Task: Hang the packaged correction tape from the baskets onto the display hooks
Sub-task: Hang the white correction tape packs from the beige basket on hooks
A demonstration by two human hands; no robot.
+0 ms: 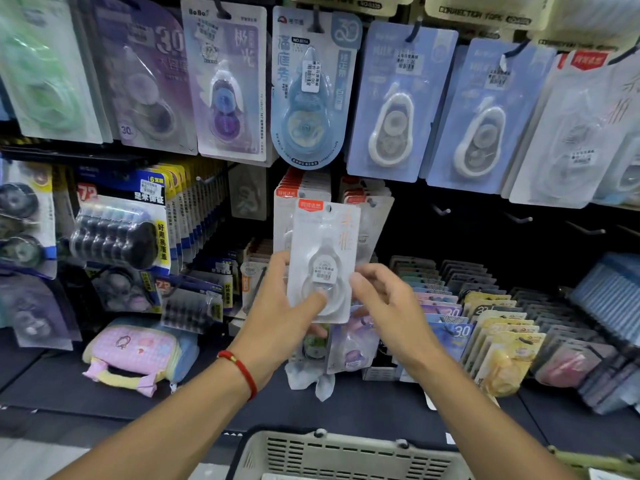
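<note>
A white packaged correction tape [325,251] with a red label at its top is held upright in the middle of the view. My left hand [287,310] grips its lower left, thumb across the blister. My right hand [384,299] touches its right edge with thumb and fingertips. Just behind it, a stack of the same white packages [301,195] hangs on a hook. The grey basket [346,455] sits at the bottom, its contents hidden.
Rows of other correction tape packages [304,88] hang above. Bare hooks [443,211] stick out of the dark panel to the right. Lower right, trays hold several upright card packs [485,327]. A pink pouch [131,355] lies on the shelf at left.
</note>
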